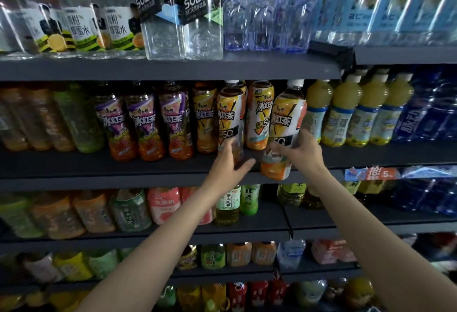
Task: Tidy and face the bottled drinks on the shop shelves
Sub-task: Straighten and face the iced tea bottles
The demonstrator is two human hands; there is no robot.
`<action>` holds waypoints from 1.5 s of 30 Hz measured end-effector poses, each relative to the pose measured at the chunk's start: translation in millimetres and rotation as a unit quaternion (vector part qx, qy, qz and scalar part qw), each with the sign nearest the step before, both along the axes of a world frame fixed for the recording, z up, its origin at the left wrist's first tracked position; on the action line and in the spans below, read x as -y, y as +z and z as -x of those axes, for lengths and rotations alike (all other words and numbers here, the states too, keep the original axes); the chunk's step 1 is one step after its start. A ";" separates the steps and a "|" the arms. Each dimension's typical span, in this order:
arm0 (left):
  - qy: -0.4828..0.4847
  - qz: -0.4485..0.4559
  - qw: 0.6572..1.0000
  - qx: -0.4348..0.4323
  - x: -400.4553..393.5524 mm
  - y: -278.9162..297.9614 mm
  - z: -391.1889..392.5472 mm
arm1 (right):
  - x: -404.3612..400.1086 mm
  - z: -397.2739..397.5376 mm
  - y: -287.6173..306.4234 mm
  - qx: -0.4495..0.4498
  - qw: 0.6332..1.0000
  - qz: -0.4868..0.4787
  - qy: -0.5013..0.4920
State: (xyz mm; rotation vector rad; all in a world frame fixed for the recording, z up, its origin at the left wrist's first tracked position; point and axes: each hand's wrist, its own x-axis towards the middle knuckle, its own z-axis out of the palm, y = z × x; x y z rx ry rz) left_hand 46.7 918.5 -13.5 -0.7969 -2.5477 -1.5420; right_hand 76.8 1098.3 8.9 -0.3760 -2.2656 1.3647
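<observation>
Iced-tea bottles with yellow and orange labels stand on the second shelf (pixel 148 163). My left hand (pixel 232 161) grips the lower part of one yellow-labelled tea bottle (pixel 228 116), which stands upright near the shelf's front. My right hand (pixel 300 153) holds a second tea bottle (pixel 286 124) round its lower half; this bottle leans to the right and its base hangs over the shelf edge. A third tea bottle (pixel 259 114) stands between and behind them.
Purple-labelled tea bottles (pixel 146 124) stand to the left, yellow juice bottles (pixel 346 111) and blue bottles (pixel 420 114) to the right. Clear soda and water bottles (pixel 183 15) fill the shelf above. Green tea bottles (pixel 228 203) sit on the shelf below.
</observation>
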 end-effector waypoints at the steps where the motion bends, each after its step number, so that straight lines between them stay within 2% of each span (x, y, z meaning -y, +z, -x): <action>1: -0.046 -0.011 0.995 0.085 -0.4 6.9 -3.6 | 4.0 -7.3 3.8 -0.009 0.996 0.074 0.040; 3: -0.132 -0.074 0.955 0.253 0.3 17.1 -11.7 | 14.1 -21.1 11.4 -0.028 0.969 0.220 0.113; 4: -0.162 -0.114 0.928 0.316 1.1 19.3 -14.8 | 18.3 -25.7 15.8 -0.036 0.955 0.261 0.137; 6: -0.177 -0.184 0.898 0.357 3.2 21.9 -19.0 | 24.6 -30.4 24.7 -0.044 0.941 0.293 0.165; 7: -0.158 -0.206 0.903 0.342 4.0 23.6 -21.1 | 27.0 -31.3 29.2 -0.044 0.941 0.293 0.161; 9: -0.083 -0.201 0.940 0.262 8.4 27.4 -24.2 | 29.9 -32.2 35.6 -0.030 0.953 0.274 0.123; 12: 0.008 -0.079 0.996 0.043 24.4 28.5 -20.5 | 37.7 -34.6 34.5 0.001 0.933 0.342 0.113; 15: 0.031 0.026 0.991 -0.129 40.1 32.4 -20.4 | 51.1 -33.3 30.4 0.010 0.883 0.454 0.120; 18: 0.018 0.034 0.982 -0.185 47.2 39.0 -22.1 | 61.2 -30.2 32.5 0.002 0.843 0.529 0.092; 19: 0.012 0.025 0.986 -0.164 48.8 40.7 -22.2 | 62.1 -29.7 33.3 -0.005 0.842 0.531 0.092; 21: -0.032 -0.022 0.999 -0.017 53.8 44.0 -20.8 | 60.5 -30.6 35.8 -0.025 0.857 0.504 0.102; 22: -0.072 -0.072 0.989 0.103 56.8 47.1 -22.5 | 58.8 -31.1 36.9 -0.033 0.869 0.481 0.109; 23: -0.106 -0.124 0.963 0.216 59.3 47.4 -22.7 | 57.3 -32.8 38.2 -0.037 0.880 0.458 0.118; 24: -0.123 -0.156 0.939 0.282 61.6 46.3 -22.6 | 56.1 -34.6 39.4 -0.040 0.887 0.442 0.130; 25: -0.127 -0.155 0.935 0.293 62.6 44.2 -21.2 | 54.6 -36.1 40.3 -0.042 0.890 0.431 0.143; 27: -0.100 -0.095 0.964 0.226 60.5 40.5 -20.9 | 51.7 -38.5 41.0 -0.042 0.892 0.417 0.167; 30: -0.044 -0.024 0.997 0.064 55.3 40.6 -24.2 | 52.4 -40.3 38.1 -0.004 0.912 0.382 0.150; 32: -0.027 0.024 0.998 -0.043 52.5 37.9 -24.5 | 55.6 -40.5 33.9 0.009 0.909 0.394 0.132; 34: -0.019 0.079 0.985 -0.149 50.8 36.3 -26.9 | 59.9 -39.3 29.5 0.000 0.887 0.446 0.121; 36: -0.029 0.094 0.977 -0.188 50.7 36.3 -26.7 | 59.9 -39.7 25.5 -0.010 0.862 0.497 0.100; 38: -0.038 0.070 0.991 -0.110 52.0 38.6 -22.8 | 56.3 -39.7 21.0 -0.019 0.856 0.506 0.101; 40: -0.074 0.003 0.992 0.106 54.7 45.8 -23.7 | 52.2 -40.0 19.0 -0.032 0.860 0.496 0.112; 41: -0.106 -0.053 0.965 0.236 55.5 47.5 -25.4 | 50.2 -40.4 19.6 -0.044 0.861 0.493 0.119; 42: -0.127 -0.111 0.931 0.324 55.5 46.9 -25.5 | 48.0 -40.6 21.2 -0.057 0.859 0.491 0.131; 43: -0.135 -0.142 0.916 0.350 54.9 44.3 -24.0 | 45.7 -40.6 23.7 -0.067 0.859 0.487 0.147; 44: -0.131 -0.155 0.916 0.346 53.2 44.8 -25.9 | 43.8 -40.5 27.2 -0.070 0.861 0.477 0.163; 45: -0.116 -0.139 0.935 0.305 51.3 43.7 -25.5 | 42.4 -40.6 31.3 -0.063 0.868 0.461 0.175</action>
